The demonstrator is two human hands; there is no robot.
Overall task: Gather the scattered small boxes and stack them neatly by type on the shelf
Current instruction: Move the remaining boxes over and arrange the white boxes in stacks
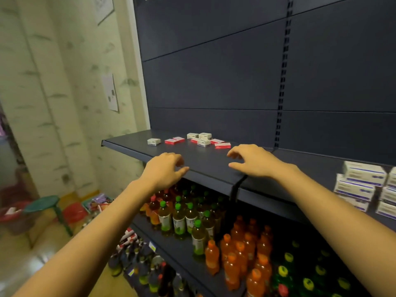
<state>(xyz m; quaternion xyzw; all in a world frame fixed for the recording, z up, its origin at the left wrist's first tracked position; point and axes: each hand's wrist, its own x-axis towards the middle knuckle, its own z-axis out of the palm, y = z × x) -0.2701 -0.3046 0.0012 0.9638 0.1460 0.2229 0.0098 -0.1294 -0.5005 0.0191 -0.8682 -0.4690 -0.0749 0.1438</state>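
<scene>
Several small boxes lie scattered on the dark shelf (128,144). One white box (154,141) sits alone at the left. Two flat red boxes (174,140) lie beside it. Further right, white boxes (203,139) and red boxes (222,145) are mixed in a loose cluster. My left hand (165,169) hovers over the shelf's front edge, fingers loosely curled, holding nothing. My right hand (251,160) reaches over the shelf just in front of the cluster, fingers loosely bent and empty. Neither hand touches a box.
Stacks of larger white boxes with purple stripes (364,183) stand on the shelf at the right. Lower shelves hold green-capped bottles (179,219) and orange bottles (233,254). A green stool (42,203) and red basins (74,212) stand on the floor at the left.
</scene>
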